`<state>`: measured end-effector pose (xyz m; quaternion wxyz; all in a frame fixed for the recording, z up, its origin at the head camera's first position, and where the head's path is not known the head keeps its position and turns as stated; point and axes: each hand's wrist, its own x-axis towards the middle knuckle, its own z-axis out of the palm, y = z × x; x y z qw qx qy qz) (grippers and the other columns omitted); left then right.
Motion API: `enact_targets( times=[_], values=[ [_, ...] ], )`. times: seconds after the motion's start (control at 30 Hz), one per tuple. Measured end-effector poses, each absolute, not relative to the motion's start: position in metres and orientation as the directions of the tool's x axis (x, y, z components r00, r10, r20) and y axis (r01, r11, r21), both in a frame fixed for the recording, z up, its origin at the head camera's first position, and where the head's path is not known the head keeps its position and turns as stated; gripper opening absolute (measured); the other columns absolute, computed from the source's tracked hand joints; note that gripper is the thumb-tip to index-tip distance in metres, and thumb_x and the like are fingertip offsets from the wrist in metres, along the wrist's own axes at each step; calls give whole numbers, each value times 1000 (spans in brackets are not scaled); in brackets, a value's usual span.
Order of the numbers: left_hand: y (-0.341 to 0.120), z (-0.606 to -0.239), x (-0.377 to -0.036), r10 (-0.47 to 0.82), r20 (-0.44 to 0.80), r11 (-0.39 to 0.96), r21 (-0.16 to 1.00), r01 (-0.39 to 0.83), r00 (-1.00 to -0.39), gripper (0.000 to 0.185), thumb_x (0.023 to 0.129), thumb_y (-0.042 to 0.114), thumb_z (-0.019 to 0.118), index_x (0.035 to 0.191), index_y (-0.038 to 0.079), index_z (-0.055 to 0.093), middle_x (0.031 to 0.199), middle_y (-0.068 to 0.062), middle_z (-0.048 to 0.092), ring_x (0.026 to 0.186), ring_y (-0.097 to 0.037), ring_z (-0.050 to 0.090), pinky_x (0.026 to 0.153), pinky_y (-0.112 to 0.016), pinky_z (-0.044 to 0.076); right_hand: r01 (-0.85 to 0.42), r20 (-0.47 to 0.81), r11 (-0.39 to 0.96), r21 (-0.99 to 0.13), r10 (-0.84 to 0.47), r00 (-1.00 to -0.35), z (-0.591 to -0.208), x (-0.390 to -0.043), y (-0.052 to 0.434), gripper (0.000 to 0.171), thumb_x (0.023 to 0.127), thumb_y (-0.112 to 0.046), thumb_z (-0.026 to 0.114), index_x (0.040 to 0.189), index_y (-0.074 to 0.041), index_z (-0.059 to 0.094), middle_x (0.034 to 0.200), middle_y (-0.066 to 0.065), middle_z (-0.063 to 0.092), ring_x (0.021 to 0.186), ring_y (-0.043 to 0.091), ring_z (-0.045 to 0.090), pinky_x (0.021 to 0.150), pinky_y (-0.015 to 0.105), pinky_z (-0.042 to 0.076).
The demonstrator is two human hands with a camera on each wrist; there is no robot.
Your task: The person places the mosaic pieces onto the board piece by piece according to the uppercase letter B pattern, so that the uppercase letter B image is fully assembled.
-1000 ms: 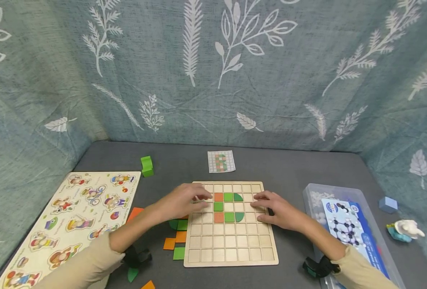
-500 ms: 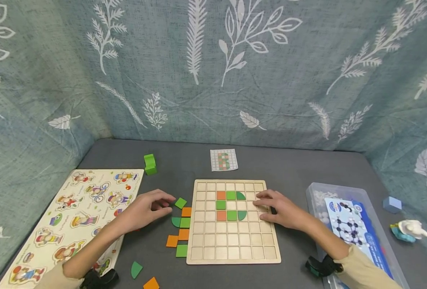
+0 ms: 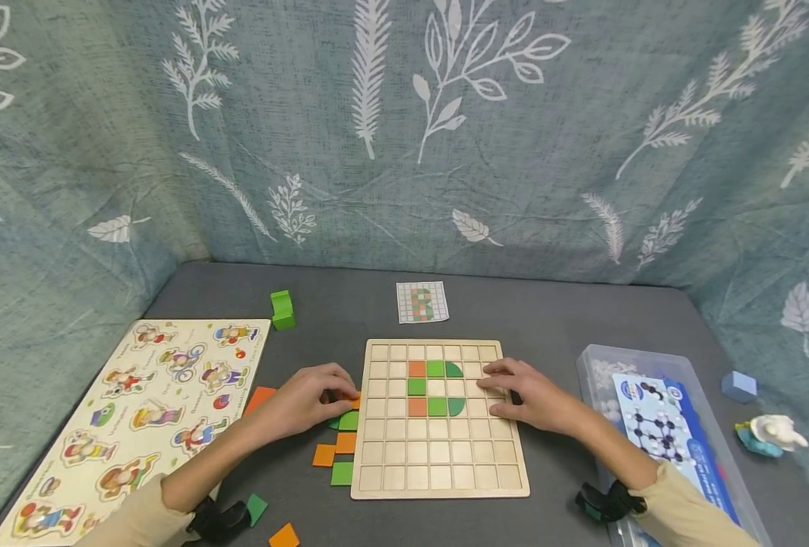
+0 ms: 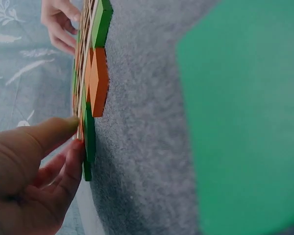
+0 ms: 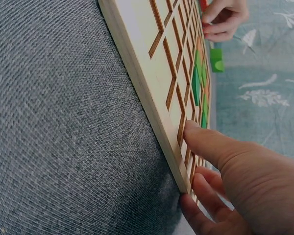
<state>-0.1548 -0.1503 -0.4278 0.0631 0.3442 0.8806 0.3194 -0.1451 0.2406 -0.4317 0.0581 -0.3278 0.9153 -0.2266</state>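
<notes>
Head view: a square, pale wooden grid board (image 3: 438, 456) lies flat on a grey felt table (image 3: 548, 319). The left hand (image 3: 311, 399) rests just beside the board's left edge, fingers curled down onto a small orange square tile (image 3: 353, 397) among the loose pieces there; whether it truly pinches the tile or only touches it cannot be told. In the left wrist view, thumb and fingertips (image 4: 73, 152) meet at the edge of the stacked green and orange tiles. The right hand (image 3: 527, 393) lies on the board's right side, fingers relaxed and spread, holding nothing; in the right wrist view its thumb presses the board's surface while a finger touches the board's edge. Inside the board, near its upper middle, sit orange and green square tiles (image 3: 426, 387) with two green quarter-round pieces. Beyond the board's far edge lies a small pattern card (image 3: 421, 301). More loose orange and green tiles (image 3: 336, 456) lie left of the board's near corner.
</notes>
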Motion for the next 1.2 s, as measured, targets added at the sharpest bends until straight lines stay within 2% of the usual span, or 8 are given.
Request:
enact_targets(
  times=[0.17,0.37,0.47,0.6,0.77,0.9,1.07,1.2],
  values=[
    [-146,-424,-157,653,130,608,497,619,-746,13,86,10,73,98,9,77,99,-1,67,79,-10,62,68,-21,52,-572,41,679,-460,-627,-778,-430,-145,241,40,90,-21,69,127,-7,64,133,16,55,121,35,52,95,51,46],
    [-142,-421,-158,674,158,635,375,676,-721,15,84,13,74,98,9,78,100,-3,70,90,-20,68,75,-33,56,-569,39,683,-457,-624,-780,-429,-144,242,40,89,-20,70,126,-6,64,132,16,55,120,35,53,95,50,46],
    [-143,-420,-159,694,143,631,349,693,-705,17,83,14,75,99,10,77,102,-4,71,93,-22,68,78,-37,56,-566,35,686,-457,-622,-782,-428,-143,242,40,89,-20,70,126,-6,65,132,16,55,120,36,53,95,50,46],
    [-143,-415,-163,687,169,640,320,698,-707,14,82,14,77,96,13,77,99,-2,70,90,-20,66,75,-34,55,-565,35,687,-457,-621,-783,-428,-143,242,40,89,-20,70,126,-7,64,133,16,55,121,35,53,95,50,46],
    [-127,-398,-178,640,230,636,375,674,-733,13,83,15,76,96,15,76,98,-1,70,86,-17,65,69,-28,52,-566,37,683,-461,-623,-781,-427,-143,243,40,89,-20,70,127,-6,64,133,16,55,120,35,53,94,50,47],
    [-90,-390,-185,706,212,559,418,716,-675,12,85,17,74,97,14,76,98,-1,71,86,-16,65,70,-25,51,-565,37,683,-463,-622,-782,-428,-143,244,40,89,-20,69,127,-7,64,133,16,55,120,35,53,94,50,47],
    [-36,-397,-184,798,155,486,406,774,-582,15,87,22,73,99,14,77,96,1,71,87,-13,64,72,-22,52,-565,33,678,-470,-626,-779,-428,-145,243,40,90,-21,69,127,-7,64,133,16,55,120,35,53,94,50,47],
    [-10,-403,-182,822,93,498,360,789,-562,16,88,25,73,98,14,77,95,2,71,89,-12,64,76,-21,52,-567,30,671,-478,-632,-774,-427,-146,242,40,90,-22,69,127,-7,64,133,16,55,121,35,53,94,49,47]
  ],
)
